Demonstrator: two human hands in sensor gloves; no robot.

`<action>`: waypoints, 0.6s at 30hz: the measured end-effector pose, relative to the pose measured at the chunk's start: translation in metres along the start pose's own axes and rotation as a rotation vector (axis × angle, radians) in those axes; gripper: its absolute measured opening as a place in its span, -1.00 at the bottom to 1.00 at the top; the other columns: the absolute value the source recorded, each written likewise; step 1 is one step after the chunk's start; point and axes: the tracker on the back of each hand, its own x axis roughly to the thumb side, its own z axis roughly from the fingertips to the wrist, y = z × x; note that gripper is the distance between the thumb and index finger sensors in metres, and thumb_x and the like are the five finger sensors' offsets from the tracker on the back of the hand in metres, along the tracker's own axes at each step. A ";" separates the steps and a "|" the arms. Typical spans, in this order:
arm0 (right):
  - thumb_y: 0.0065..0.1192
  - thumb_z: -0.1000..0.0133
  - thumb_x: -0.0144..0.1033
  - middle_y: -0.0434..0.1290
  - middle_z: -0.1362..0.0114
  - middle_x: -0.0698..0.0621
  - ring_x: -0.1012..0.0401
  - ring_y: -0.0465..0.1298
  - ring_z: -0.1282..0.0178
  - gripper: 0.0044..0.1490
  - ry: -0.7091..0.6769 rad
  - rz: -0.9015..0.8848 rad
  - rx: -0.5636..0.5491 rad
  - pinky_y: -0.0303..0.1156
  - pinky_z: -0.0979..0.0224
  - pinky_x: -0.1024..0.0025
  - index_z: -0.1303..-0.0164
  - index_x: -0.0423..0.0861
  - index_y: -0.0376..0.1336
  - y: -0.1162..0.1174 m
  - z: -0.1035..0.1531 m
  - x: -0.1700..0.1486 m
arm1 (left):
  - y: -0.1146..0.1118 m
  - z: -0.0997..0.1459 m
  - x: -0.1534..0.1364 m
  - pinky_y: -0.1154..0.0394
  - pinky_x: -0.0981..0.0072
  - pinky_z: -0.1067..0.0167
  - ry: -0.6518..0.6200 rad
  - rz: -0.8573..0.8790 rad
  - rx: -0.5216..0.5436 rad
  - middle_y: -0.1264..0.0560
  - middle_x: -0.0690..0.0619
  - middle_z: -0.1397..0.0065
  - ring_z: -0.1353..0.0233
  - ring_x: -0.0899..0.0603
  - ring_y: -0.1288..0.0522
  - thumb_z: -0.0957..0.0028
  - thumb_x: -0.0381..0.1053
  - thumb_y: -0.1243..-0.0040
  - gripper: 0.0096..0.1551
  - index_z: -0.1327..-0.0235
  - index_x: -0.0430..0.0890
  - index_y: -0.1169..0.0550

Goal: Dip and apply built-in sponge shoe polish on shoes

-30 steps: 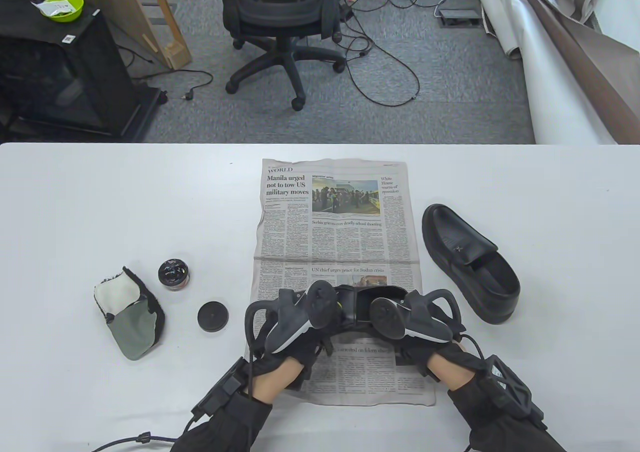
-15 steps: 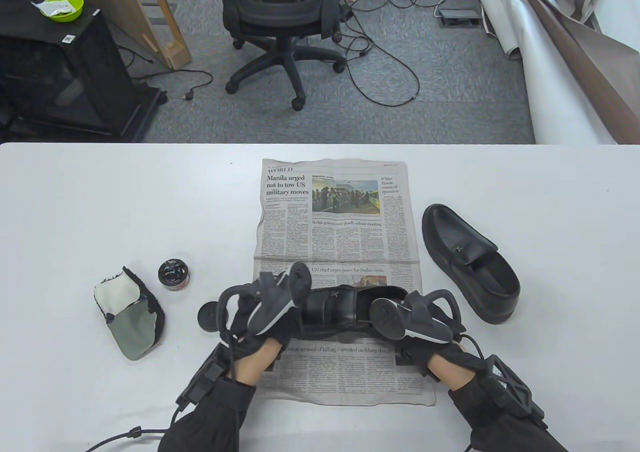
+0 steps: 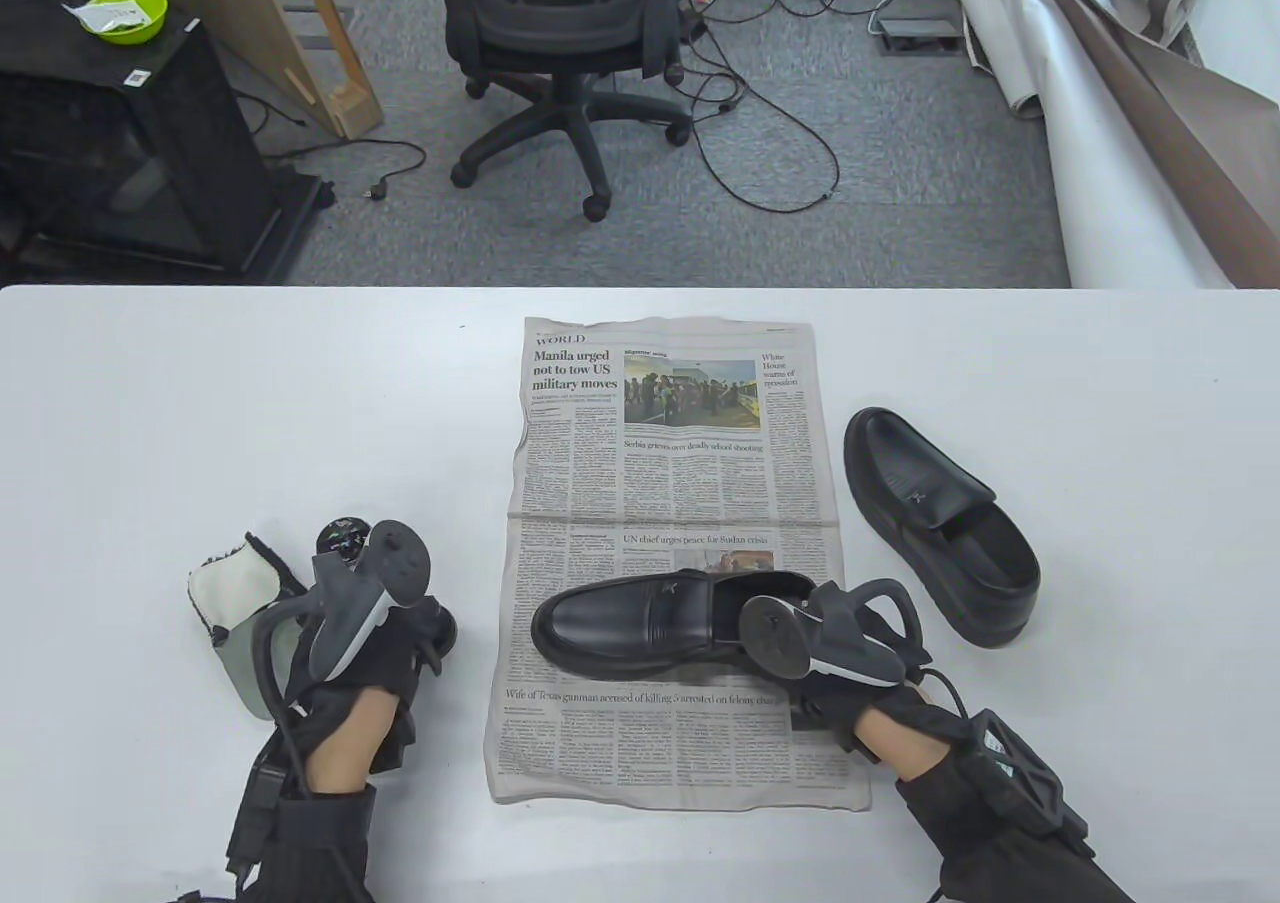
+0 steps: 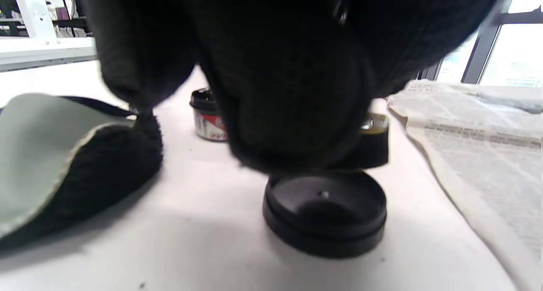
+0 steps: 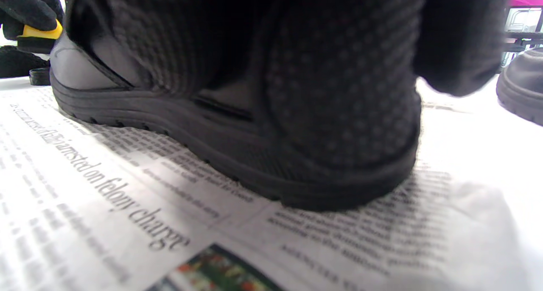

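Shoe (image 3: 630,625) lengthwise left-right; toe leftward

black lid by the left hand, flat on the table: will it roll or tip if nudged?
The lid looks like a low, wide disc lying flat on the table, so it would probably slide, not tip. Rolling seems unlikely unless it gets stood on edge. Its smooth plastic-looking surface suggests it is light and may skid easily.

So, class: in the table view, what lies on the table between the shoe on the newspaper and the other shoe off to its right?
The right hand at the heel of the shoe on the newspaper; beyond it, newspaper edge and bare table up to the other shoe.
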 end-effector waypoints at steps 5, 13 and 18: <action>0.39 0.19 0.16 0.64 0.12 0.09 0.34 0.74 0.53 -0.48 0.000 0.001 -0.001 0.67 0.04 0.31 0.16 0.09 0.55 0.000 0.000 0.000 | -0.009 -0.004 0.000 -0.73 0.19 0.07 0.010 -0.022 -0.021 -0.82 -0.04 0.11 0.39 0.18 -0.84 0.12 0.18 -0.50 -0.45 -0.02 -0.12 -0.70; 0.39 0.19 0.16 0.64 0.12 0.09 0.34 0.74 0.53 -0.47 -0.003 -0.002 0.000 0.67 0.04 0.31 0.16 0.09 0.56 0.000 0.000 0.000 | -0.013 -0.007 0.005 -0.73 0.19 0.07 0.002 -0.034 -0.020 -0.82 -0.04 0.09 0.39 0.18 -0.84 0.12 0.17 -0.51 -0.45 -0.03 -0.12 -0.69; 0.39 0.19 0.16 0.64 0.13 0.09 0.35 0.74 0.53 -0.47 -0.004 -0.001 -0.002 0.67 0.04 0.31 0.16 0.09 0.56 0.000 0.000 0.000 | -0.018 -0.010 0.006 -0.73 0.19 0.07 0.019 -0.058 -0.005 -0.81 -0.03 0.09 0.39 0.18 -0.84 0.12 0.18 -0.51 -0.44 -0.03 -0.12 -0.69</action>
